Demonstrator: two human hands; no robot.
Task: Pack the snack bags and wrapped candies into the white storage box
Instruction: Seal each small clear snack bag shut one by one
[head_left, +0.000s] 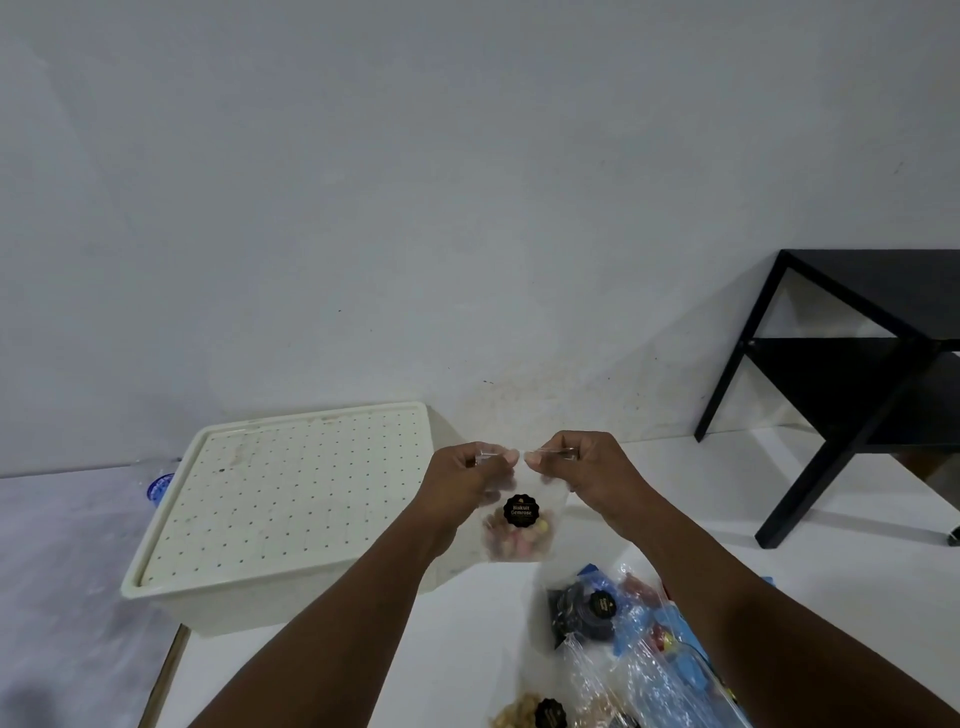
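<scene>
Two hands hold the clear snack bag (519, 530) by its top edge, your left hand (470, 475) and right hand (587, 467) pinching side by side, in the air beside the white storage box (234, 608). Press the seal evenly; lift the closed lid (291, 493) before packing.

Black side table (883, 283) near white wall (415, 182)

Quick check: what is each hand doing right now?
Left hand: pinches the top edge of the clear snack bag.
Right hand: pinches the same bag's top edge.
</scene>
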